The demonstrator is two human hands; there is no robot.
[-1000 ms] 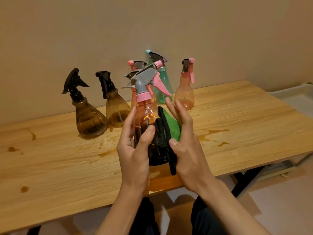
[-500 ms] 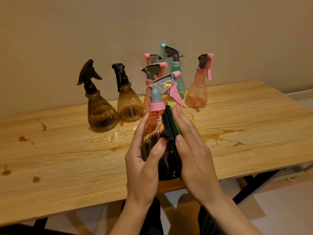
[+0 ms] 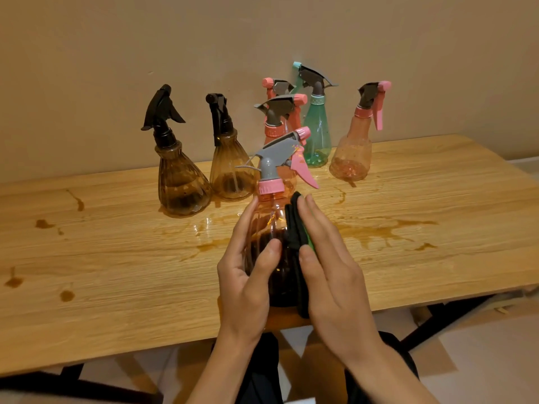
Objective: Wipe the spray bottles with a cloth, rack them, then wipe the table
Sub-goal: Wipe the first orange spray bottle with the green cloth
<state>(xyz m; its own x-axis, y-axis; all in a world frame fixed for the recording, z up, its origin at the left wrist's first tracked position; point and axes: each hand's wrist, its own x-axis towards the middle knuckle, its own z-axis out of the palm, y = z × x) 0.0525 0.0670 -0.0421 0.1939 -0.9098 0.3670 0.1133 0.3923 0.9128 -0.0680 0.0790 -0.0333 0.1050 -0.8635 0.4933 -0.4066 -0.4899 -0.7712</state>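
My left hand [image 3: 248, 275] grips an orange spray bottle [image 3: 272, 225] with a grey head and pink trigger, held upright above the near table edge. My right hand [image 3: 329, 260] presses a dark cloth with a green side [image 3: 294, 228] flat against the bottle's right side. Behind stand two brown bottles with black heads [image 3: 182, 182] [image 3: 230, 167], two more orange bottles [image 3: 277, 121] partly hidden, a green bottle [image 3: 316, 135] and a pale orange bottle [image 3: 353, 153]. The wooden table [image 3: 116, 258] shows brown liquid stains [image 3: 388, 228] and wet patches.
A beige wall rises right behind the row of bottles. Brown drops [image 3: 67, 295] dot the table's left part. Black table legs [image 3: 437, 319] and a light floor show below the front edge at right. No rack is in sight.
The view has shifted so the bottles sit further right in frame. My right hand with the cloth has slid along the held bottle's side. My left hand keeps its grip.
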